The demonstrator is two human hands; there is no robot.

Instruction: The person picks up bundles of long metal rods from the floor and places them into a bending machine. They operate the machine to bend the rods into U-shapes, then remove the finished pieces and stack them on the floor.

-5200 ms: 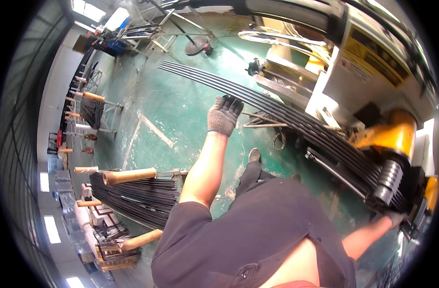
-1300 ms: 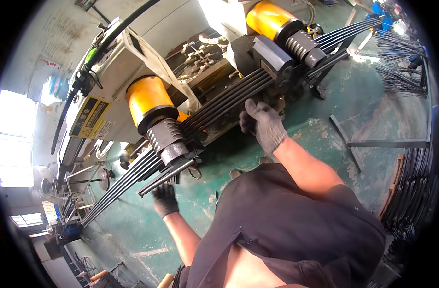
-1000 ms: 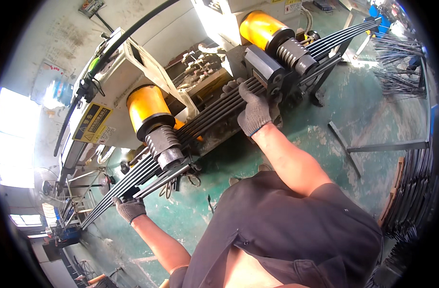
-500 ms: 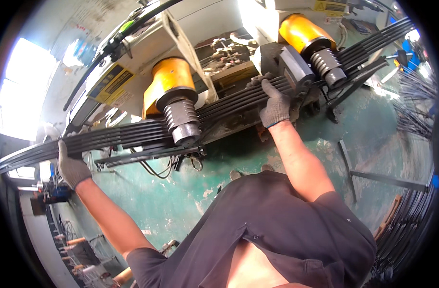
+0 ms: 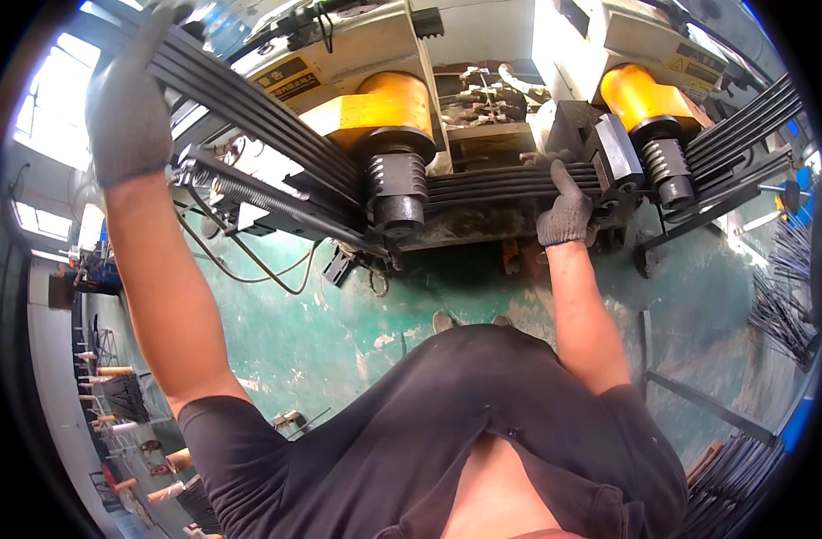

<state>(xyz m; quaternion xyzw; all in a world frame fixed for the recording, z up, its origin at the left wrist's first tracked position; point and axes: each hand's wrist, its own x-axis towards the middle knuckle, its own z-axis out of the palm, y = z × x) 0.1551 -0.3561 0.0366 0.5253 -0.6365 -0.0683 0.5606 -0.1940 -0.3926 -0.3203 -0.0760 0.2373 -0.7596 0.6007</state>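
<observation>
A bundle of long dark steel bars (image 5: pixel 249 117) runs across the machine, with a bend at the ridged steel post (image 5: pixel 397 190) under the left yellow housing (image 5: pixel 395 103). Its left part angles up toward the far left. There my left hand (image 5: pixel 131 117), in a grey knit glove, is closed round the bars, its fingertips partly lost at the dark rim. My gloved right hand (image 5: pixel 567 214) grips the middle stretch, thumb on top, just left of a dark steel block (image 5: pixel 615 148). A second ridged post (image 5: pixel 668 169) stands right of the block, under another yellow housing (image 5: pixel 642 94).
A spring-fitted support arm (image 5: pixel 267 198) and hanging black cables (image 5: pixel 249 265) lie below the left bars. On the right, a metal frame (image 5: pixel 712 404) stands on the green floor (image 5: pixel 339 346), near heaps of thin rods (image 5: pixel 779 301). Racks with rolls (image 5: pixel 114 395) line the left.
My left hand has risen and moved away, and the left part of the bars now slants upward at the left post. My right hand keeps its hold, and the view has shifted.
</observation>
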